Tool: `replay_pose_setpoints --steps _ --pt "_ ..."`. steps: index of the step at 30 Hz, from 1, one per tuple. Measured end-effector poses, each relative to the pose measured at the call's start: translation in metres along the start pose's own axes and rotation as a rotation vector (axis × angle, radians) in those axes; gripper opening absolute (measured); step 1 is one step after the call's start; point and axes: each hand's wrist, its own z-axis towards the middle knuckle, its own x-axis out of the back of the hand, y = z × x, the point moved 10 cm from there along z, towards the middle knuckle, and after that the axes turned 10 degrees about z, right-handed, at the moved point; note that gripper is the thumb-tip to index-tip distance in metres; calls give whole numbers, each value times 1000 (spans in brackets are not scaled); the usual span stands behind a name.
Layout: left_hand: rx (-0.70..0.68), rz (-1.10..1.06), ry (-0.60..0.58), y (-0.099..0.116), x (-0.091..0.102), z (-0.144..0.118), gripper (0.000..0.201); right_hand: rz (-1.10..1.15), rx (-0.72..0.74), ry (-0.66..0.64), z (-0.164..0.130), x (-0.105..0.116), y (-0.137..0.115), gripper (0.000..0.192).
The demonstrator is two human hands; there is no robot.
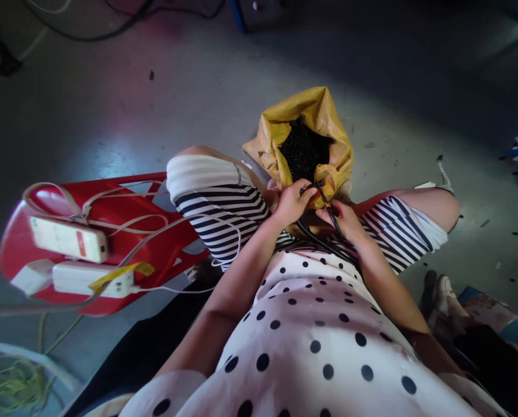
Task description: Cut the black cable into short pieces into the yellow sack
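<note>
Black cable [324, 243] is gripped by both hands, left [291, 202] and right [346, 220], before a yellow bag [328, 124].

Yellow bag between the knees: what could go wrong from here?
1. The yellow bag stands open, full of small black pieces; a knee shift could tip it and spill more onto the floor.
2. The black cable that the left hand and right hand work could snag its rim.

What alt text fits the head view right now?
Both hands, left hand and right hand, hold a black cable at the mouth of a yellow bag of black bits, between striped knees. Left: power strips on a red stool.
</note>
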Motion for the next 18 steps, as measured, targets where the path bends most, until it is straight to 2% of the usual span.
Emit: replay_pose_setpoints --steps 18 --pt "-29 42 38 2 3 2 22 39 8 -16 1 -4 -4 66"
